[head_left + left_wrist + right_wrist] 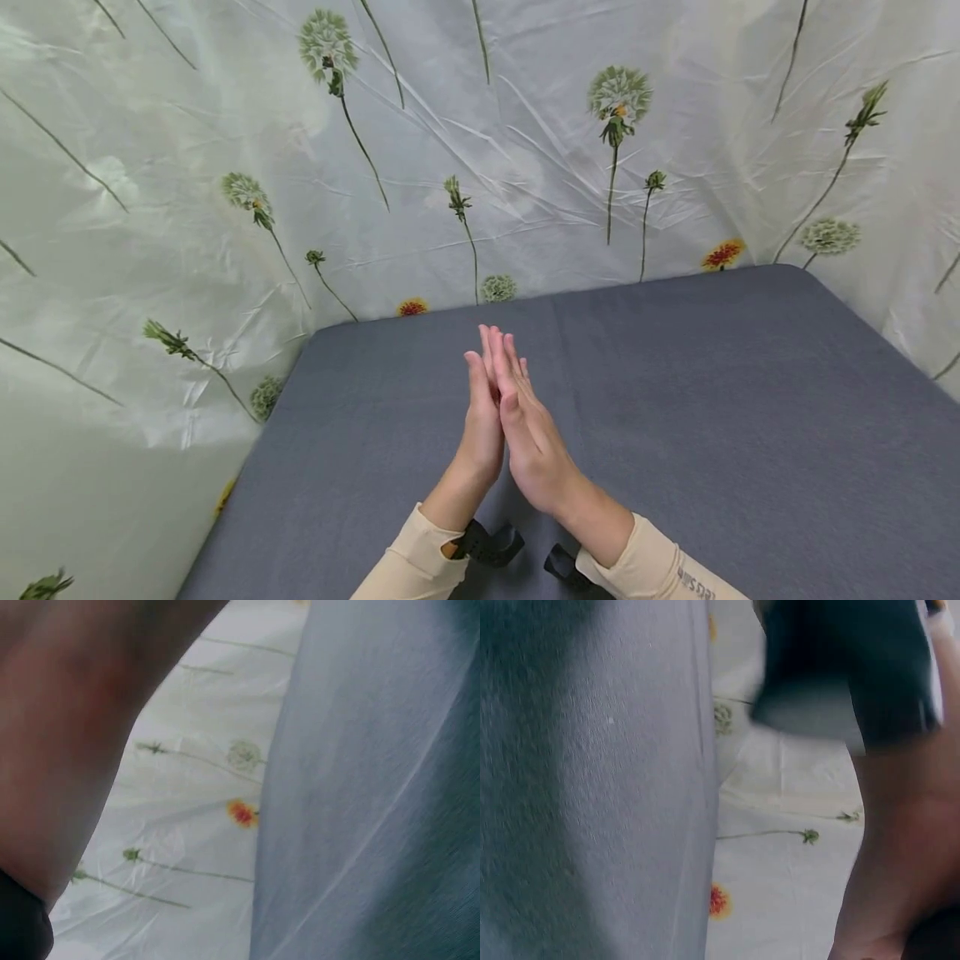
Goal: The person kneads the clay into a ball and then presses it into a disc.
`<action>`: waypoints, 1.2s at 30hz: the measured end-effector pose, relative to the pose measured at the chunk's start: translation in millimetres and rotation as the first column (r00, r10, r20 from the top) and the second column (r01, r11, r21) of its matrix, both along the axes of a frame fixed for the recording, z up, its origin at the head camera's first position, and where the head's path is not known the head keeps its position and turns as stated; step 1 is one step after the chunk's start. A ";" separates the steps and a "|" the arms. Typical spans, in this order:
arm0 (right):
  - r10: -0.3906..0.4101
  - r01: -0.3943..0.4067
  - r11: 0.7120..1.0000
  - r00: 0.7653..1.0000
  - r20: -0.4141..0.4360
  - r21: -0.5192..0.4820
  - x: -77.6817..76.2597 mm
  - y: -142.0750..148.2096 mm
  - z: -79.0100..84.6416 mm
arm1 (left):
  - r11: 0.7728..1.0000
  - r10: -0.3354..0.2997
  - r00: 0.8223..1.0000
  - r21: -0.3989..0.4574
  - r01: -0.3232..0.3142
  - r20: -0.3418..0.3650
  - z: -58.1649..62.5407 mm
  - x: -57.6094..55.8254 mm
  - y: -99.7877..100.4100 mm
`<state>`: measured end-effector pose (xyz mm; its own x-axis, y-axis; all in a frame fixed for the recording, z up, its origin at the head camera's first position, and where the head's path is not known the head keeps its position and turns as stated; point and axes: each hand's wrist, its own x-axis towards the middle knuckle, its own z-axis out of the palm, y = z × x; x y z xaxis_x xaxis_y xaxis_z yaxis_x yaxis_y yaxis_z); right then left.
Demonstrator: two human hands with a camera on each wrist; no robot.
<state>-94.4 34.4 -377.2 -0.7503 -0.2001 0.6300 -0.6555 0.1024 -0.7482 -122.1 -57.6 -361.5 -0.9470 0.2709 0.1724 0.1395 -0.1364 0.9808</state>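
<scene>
Both hands are raised over the grey-covered surface, palm against palm, with fingers straight and pointing away. The left hand point(482, 425) is on the left side, its thumb upright. Against it lies the right hand point(536, 442), which partly hides the left fingers. No object shows between the palms. In the left wrist view, part of the left hand point(67, 742) fills the upper left, blurred. The right wrist view has part of the right hand point(904, 847) along its right side; fingertips are out of sight there.
A dark grey cloth-covered surface point(697, 400) spreads under the hands. Behind and to the left hangs a pale sheet point(525, 167) printed with dandelions and flowers. Black straps with camera mounts point(495, 546) sit at the wrists, next to cream sleeves point(420, 558).
</scene>
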 end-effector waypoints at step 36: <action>0.073 -0.029 0.982 0.970 0.234 -0.188 -41.8 31.0 10.1 | 0.988 -0.068 0.988 -0.148 0.047 -0.140 -6.0 6.5 20.9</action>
<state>-136.2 65.4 -367.1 -0.8750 -0.1405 0.4634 -0.4566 -0.0790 -0.8862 -115.6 -36.7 -367.5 -0.8971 0.3563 0.2614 0.2773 -0.0069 0.9608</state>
